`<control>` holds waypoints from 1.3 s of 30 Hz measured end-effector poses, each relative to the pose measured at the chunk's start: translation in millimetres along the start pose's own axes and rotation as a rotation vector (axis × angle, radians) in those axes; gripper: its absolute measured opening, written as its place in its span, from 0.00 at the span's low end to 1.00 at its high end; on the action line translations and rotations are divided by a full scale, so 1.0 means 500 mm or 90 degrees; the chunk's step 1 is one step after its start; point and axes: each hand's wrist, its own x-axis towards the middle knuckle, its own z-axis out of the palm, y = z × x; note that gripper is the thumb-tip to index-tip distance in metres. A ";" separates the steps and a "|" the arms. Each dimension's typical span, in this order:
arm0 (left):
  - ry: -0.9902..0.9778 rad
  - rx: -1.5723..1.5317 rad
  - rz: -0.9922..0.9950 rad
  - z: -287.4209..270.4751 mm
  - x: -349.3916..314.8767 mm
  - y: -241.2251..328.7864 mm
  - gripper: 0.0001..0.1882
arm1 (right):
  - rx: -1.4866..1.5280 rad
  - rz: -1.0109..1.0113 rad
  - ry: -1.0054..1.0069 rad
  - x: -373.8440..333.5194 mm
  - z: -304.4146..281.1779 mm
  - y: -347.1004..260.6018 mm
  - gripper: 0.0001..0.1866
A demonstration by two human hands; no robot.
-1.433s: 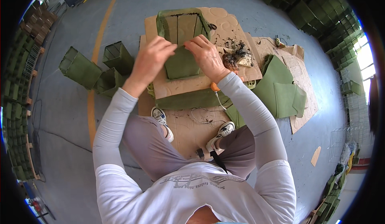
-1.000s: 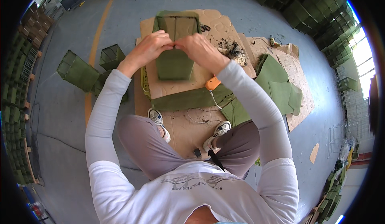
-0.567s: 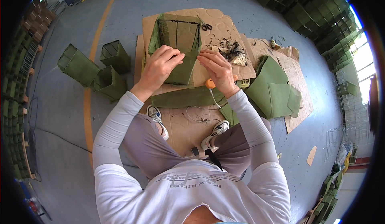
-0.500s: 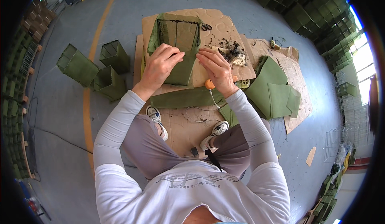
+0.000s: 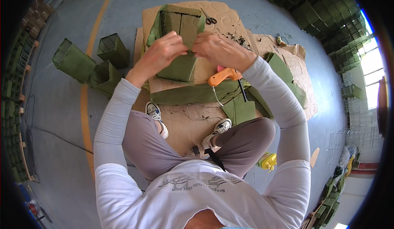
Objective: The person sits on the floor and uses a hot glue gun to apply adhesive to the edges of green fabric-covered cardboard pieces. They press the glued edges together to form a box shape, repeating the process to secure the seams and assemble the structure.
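Observation:
In front of me a green fabric box (image 5: 178, 68) with a dark wire frame lies tilted on the cardboard, its open mouth facing away. My left hand (image 5: 161, 53) is closed in a pinch at the box's near rim. Right beside it, the bent fingers of my right hand (image 5: 217, 49) are pressed together on the same edge, near its right corner. The fingertips almost meet, and they hide the bit of fabric between them. An orange glue gun (image 5: 223, 76) with a white cord rests below my right wrist. Black-handled scissors (image 5: 210, 20) lie beyond the box.
Three green boxes (image 5: 107, 77) stand on the floor at the left. Green fabric pieces (image 5: 238, 110) lie at the right, and dark scraps (image 5: 236, 38) litter the cardboard (image 5: 176, 134). A yellow bottle (image 5: 268, 161) is beside my right knee. Stacked green boxes (image 5: 312, 7) line the far right.
My right hand has moved left, and its fingers now come together with those of my left hand at the box's rim. The glue gun shows more fully, and the yellow bottle has come into view.

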 end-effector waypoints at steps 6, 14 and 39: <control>-0.014 -0.015 -0.050 -0.019 -0.012 -0.010 0.08 | 0.012 0.026 0.254 -0.019 0.043 -0.038 0.14; 0.065 0.035 -0.050 0.020 -0.026 0.042 0.10 | 0.004 0.025 0.322 -0.012 0.100 -0.051 0.07; 0.151 0.165 -0.121 0.032 -0.013 0.076 0.11 | -0.013 0.075 0.427 -0.043 0.127 0.015 0.22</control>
